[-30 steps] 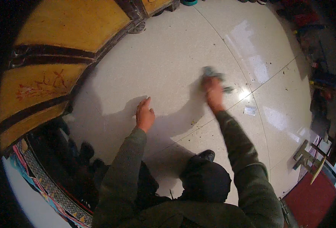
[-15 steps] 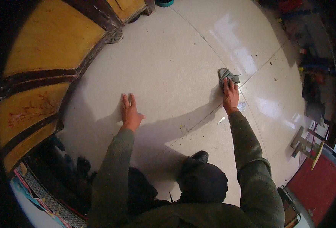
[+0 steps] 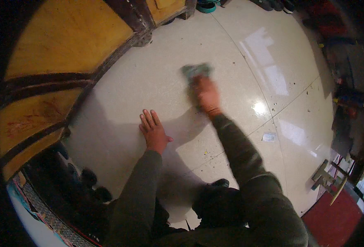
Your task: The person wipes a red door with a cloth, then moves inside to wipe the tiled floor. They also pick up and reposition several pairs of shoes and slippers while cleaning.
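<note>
My right hand [image 3: 206, 94] presses a grey-green cloth [image 3: 196, 71] onto the glossy cream tiled floor [image 3: 157, 82]. Both hand and cloth are smeared by motion, ahead of me and a little right of the middle. Nearer and to the left, my left hand [image 3: 154, 133] rests with fingers spread and palm toward the floor, holding nothing. Bits of dirt [image 3: 206, 154] lie on the tiles between my knees and the cloth. A small white paper slip [image 3: 268, 136] lies right of my right forearm.
A yellow wooden cabinet [image 3: 66, 37] with dark trim lines the left side. Dark shoes [image 3: 89, 177] stand at lower left. A teal round object [image 3: 206, 7] and more shoes [image 3: 274, 5] are at the far edge. On the right are a metal stand [image 3: 324, 177] and a red surface [image 3: 330, 218].
My right hand has swept the cloth leftward and slightly away from me. The left hand sits lower and further right in view, fingers still spread. The whole view has shifted a little.
</note>
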Available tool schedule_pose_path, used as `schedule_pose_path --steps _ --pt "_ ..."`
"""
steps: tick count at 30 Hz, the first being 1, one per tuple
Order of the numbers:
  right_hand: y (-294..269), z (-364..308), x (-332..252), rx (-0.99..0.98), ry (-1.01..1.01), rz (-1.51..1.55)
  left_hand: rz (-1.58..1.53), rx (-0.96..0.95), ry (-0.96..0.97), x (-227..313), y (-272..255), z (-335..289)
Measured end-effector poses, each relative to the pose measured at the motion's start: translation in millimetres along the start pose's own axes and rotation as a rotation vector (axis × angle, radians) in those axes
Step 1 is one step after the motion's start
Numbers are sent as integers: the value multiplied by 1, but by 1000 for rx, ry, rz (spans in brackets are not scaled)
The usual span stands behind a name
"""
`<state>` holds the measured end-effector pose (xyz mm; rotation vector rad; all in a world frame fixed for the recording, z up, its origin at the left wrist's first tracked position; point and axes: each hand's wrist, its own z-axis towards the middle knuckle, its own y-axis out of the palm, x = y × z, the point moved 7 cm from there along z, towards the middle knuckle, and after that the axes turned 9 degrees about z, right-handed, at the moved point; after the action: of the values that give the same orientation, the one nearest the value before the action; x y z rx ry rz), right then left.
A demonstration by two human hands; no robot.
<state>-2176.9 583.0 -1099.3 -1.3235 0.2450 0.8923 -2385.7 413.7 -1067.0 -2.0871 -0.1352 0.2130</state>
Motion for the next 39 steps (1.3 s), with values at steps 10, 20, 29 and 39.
schedule_pose_path --steps 10,20,29,39 --pt "15 -60 -10 -199 26 121 52 -127 -31 13 -10 13" --pt "-147 29 127 15 68 -452 128 -99 -47 -3 -10 7" --pt "84 27 -136 -440 -369 180 128 -55 -32 -6 -8 12" --pt "10 176 46 -136 58 -444 114 -116 -58 -11 -16 2"
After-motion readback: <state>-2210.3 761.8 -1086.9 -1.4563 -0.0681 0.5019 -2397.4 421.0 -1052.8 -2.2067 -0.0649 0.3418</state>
